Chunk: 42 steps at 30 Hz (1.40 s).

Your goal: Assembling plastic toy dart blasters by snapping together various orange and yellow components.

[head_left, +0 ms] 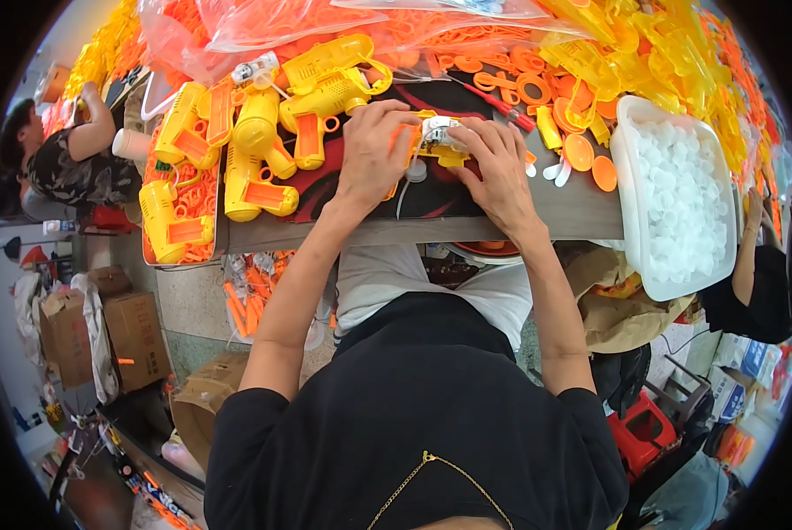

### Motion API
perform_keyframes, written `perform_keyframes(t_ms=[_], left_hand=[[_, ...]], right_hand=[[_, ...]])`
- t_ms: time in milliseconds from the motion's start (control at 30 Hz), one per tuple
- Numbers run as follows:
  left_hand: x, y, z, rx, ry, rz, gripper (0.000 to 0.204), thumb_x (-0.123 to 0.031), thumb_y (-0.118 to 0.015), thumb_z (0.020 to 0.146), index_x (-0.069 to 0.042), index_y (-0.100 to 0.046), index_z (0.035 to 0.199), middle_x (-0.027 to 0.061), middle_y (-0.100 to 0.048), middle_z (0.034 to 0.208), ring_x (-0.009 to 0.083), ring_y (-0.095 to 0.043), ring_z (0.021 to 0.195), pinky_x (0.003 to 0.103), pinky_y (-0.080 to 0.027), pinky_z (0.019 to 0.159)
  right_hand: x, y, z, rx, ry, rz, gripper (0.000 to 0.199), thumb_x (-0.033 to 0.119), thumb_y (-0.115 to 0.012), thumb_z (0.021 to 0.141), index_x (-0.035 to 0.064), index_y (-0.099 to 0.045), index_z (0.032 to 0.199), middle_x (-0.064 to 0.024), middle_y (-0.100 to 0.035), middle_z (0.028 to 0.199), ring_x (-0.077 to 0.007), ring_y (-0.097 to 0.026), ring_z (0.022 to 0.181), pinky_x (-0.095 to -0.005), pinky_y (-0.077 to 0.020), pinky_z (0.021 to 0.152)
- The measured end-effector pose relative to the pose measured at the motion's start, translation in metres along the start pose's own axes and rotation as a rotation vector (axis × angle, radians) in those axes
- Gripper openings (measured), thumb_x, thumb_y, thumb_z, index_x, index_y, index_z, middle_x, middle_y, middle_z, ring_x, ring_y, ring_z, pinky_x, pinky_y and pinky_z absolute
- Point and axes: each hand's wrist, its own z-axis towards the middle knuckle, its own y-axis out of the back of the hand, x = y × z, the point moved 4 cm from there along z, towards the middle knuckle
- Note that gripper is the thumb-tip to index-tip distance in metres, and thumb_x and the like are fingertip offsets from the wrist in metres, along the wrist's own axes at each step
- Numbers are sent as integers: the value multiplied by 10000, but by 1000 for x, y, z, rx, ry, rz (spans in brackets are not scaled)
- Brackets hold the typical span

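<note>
6 or so yellow toy guns [264, 132] sit finished just left of my left hand [371, 155]; both it and my right hand [493, 168] clutch a half-built one [437, 141], loads of loose parts [581, 79] beyond my right.

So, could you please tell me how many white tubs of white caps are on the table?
1. The white tub sits at the table's right end, beside the right hand, filled with white caps. More tubs may be hidden under the yellow and orange parts.
</note>
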Motion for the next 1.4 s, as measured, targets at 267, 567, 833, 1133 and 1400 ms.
perform_keyframes(t_ms=[267, 567, 833, 1133, 1400], left_hand=[[5, -7, -6, 74, 16, -61, 116, -73, -635, 840, -90, -700, 934, 72, -601, 1186, 278, -529, 1148, 430, -378, 1000], [-16, -9, -32, 193, -154, 82, 335, -66, -635, 821, -128, -717, 1139, 109, -464, 1435, 382, -318, 1411, 553, -201, 1191], [-22, 2, -11, 27, -188, 98, 292, -81, -641, 827, -107, -684, 1114, 87, -604, 1275, 286, -517, 1278, 543, -266, 1151], [-11, -18, -12, 47, -218, 126, 332, -57, -663, 812, -63, -642, 1144, 88, -618, 1227, 265, -584, 1170, 473, -386, 1092], [-12, -24, -8, 14, -187, 115, 327, -69, -663, 816, -79, -648, 1143, 74, -622, 1230, 254, -582, 1176, 464, -387, 1090]], right_hand=[[8, -7, 0, 13, -20, 18, 559, 76, -790, 735, 141, -608, 1260, -59, -575, 1305, -272, -518, 1206, -446, -327, 1094], [3, -5, 5, -49, -49, 107, 495, 46, -766, 766, 119, -626, 1235, -68, -599, 1280, -296, -540, 1167, -413, -428, 1006], [8, -16, 15, -190, -124, 149, 262, 23, -735, 798, 32, -595, 1019, -124, -603, 1085, -344, -548, 1022, -424, -470, 864], [-18, 8, 26, -318, -83, 176, 233, 12, -708, 851, 46, -633, 1069, -132, -595, 1110, -315, -579, 1065, -384, -484, 908], [-122, 12, 91, -41, -190, -617, 163, 209, -681, 871, 85, -749, 951, -119, -680, 943, -294, -656, 961, -425, -485, 781]])
